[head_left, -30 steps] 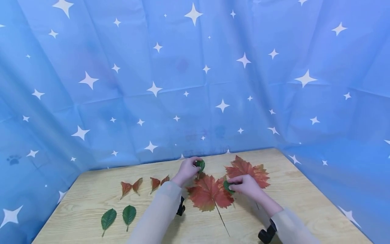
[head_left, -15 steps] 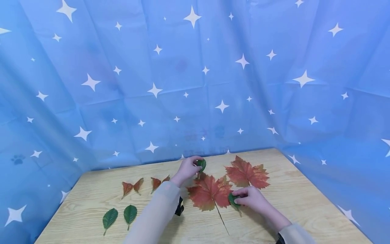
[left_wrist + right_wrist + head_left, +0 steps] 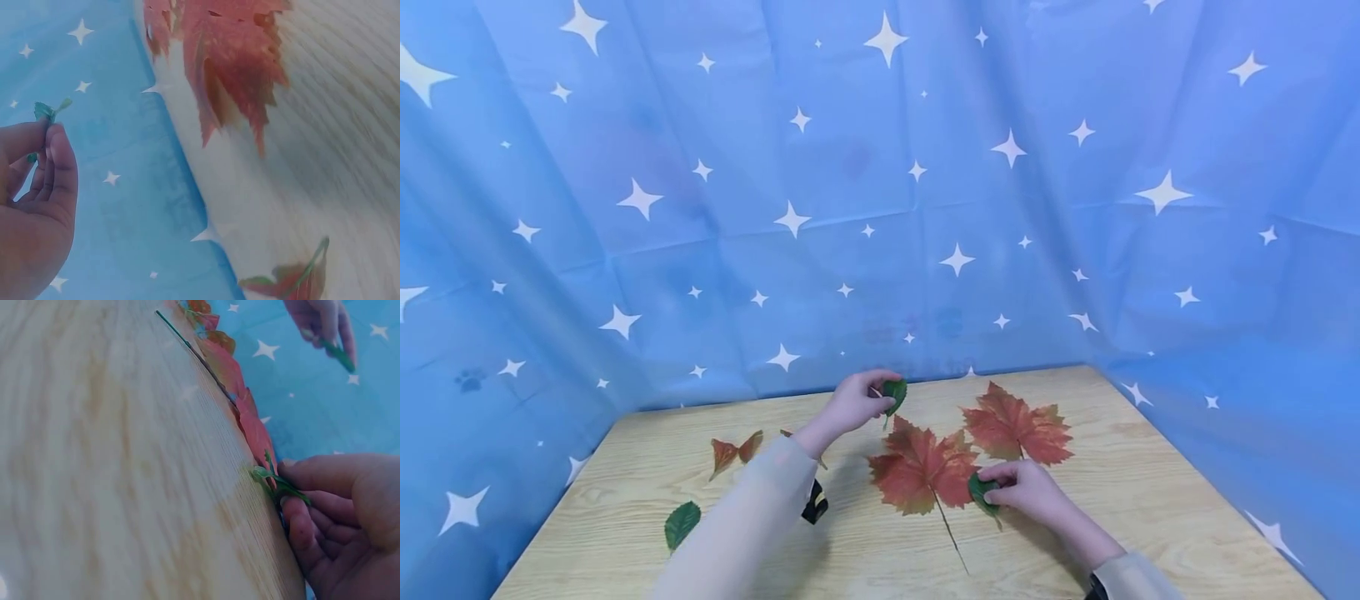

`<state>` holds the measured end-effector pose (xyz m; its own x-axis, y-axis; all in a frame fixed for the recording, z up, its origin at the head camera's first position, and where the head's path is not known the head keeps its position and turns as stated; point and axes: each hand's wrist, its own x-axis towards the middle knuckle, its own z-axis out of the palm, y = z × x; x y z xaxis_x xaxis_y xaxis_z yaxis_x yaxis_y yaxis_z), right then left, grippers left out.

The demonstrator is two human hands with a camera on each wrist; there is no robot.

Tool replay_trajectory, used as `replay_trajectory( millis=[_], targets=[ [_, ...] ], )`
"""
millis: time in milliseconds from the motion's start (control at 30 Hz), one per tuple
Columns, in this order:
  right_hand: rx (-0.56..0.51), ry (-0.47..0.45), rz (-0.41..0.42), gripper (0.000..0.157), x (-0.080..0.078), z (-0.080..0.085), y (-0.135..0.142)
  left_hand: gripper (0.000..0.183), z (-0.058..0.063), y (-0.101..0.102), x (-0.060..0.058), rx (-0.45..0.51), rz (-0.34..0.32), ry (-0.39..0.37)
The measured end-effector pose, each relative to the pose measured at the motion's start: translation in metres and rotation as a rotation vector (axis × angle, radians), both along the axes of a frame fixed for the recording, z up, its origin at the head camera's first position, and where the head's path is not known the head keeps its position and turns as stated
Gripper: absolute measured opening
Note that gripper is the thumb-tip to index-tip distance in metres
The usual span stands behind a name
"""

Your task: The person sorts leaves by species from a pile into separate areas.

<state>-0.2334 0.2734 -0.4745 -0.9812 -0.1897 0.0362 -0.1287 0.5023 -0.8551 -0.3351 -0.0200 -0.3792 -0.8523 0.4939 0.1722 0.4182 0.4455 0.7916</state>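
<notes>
My left hand (image 3: 857, 402) pinches a small green leaf (image 3: 896, 392) between thumb and fingers, raised near the table's far edge. In the left wrist view, that hand (image 3: 37, 187) shows the leaf (image 3: 47, 112) against the backdrop. Below and right of it lies a red maple leaf (image 3: 917, 471) with a long dark stem. At that leaf's right edge, my right hand (image 3: 1030, 493) pinches another green leaf (image 3: 982, 492), low by the tabletop. The right wrist view shows the thumb and fingers on this leaf (image 3: 284, 486); whether it touches the table I cannot tell.
A second red maple leaf (image 3: 1018, 425) lies at the back right of the wooden table (image 3: 1150, 517). Left of my left forearm are a pair of small reddish leaves (image 3: 737, 452) and a green leaf (image 3: 682, 524). A blue starry curtain (image 3: 880, 208) stands behind.
My right hand has moved toward the front and right with its green leaf. My left hand has risen slightly with its leaf; the left sleeve now covers one green leaf on the table.
</notes>
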Motion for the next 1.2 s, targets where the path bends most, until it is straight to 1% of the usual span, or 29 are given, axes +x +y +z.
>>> replay_trajectory(
  millis=[167,333,500,633,767,867,967,1067,1200],
  targets=[
    [-0.001,-0.012,0.009,0.031,0.0,-0.002,-0.001,0.038,0.008,-0.02,0.014,0.003,-0.02,-0.003],
    [0.005,-0.006,0.014,0.031,0.0,-0.001,-0.002,0.038,0.011,-0.04,0.028,-0.001,-0.021,-0.001],
    [0.022,0.006,0.02,0.032,-0.002,-0.001,-0.001,0.038,0.007,-0.063,0.039,-0.031,-0.019,-0.01],
    [0.031,-0.014,0.007,0.032,-0.004,-0.002,0.001,0.036,0.004,-0.081,0.049,-0.06,-0.014,-0.014],
    [0.039,-0.025,-0.012,0.032,-0.005,-0.002,0.003,0.037,0.002,-0.1,0.057,-0.087,0.013,-0.006],
    [0.049,-0.026,-0.017,0.032,-0.004,0.0,0.002,0.037,-0.003,-0.116,0.064,-0.095,0.037,0.004],
    [0.056,-0.027,-0.022,0.032,-0.003,0.002,0.002,0.037,-0.01,-0.132,0.072,-0.089,0.071,-0.003],
    [0.063,-0.032,-0.031,0.032,-0.002,0.004,0.001,0.036,-0.02,-0.144,0.08,-0.089,0.112,-0.021],
    [0.06,-0.047,-0.04,0.031,-0.002,0.005,-0.001,0.037,-0.034,-0.156,0.09,-0.094,0.15,-0.04]
  ],
)
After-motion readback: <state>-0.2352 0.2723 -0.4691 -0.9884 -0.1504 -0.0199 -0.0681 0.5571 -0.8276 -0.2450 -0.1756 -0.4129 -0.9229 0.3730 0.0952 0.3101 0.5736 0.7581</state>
